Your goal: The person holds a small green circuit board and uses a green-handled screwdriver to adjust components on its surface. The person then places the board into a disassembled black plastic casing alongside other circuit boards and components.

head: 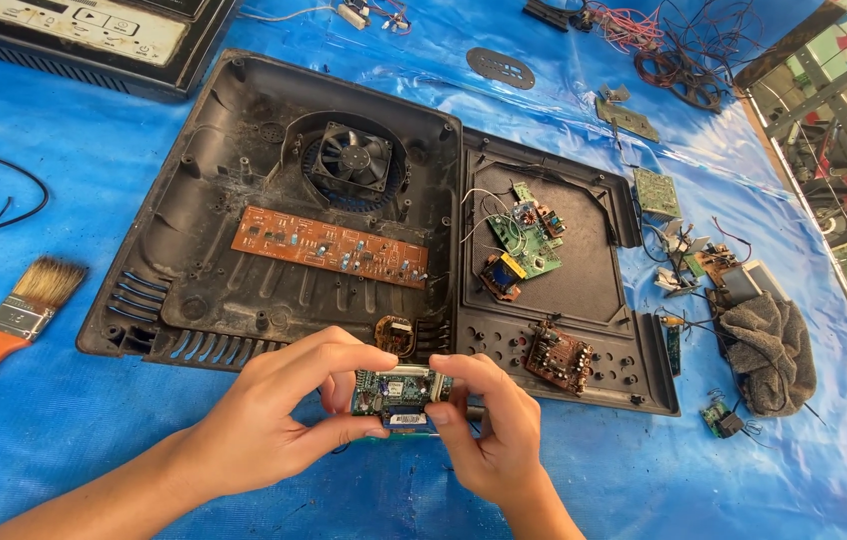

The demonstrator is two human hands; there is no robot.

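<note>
A small green circuit board [396, 391] sits between both of my hands, low in the middle of the head view. My left hand [279, 415] pinches its left side with thumb and fingers. My right hand [489, 425] grips its right end. Just beyond them lies a dusty black plastic appliance shell [194, 200] with a built-in fan [349, 157] and a long brown circuit board [329, 245] inside. A second black shell [584, 270] adjoins it on the right, holding a green board with wires [524, 235] and a small brown board [557, 355].
Everything rests on a blue tarp [74, 420]. An orange-handled paintbrush [4, 330] lies at left. Loose small boards and parts [689, 265], a grey rag [774, 350] and tangled wires [679, 60] are at right. Another black appliance [74, 35] sits top left.
</note>
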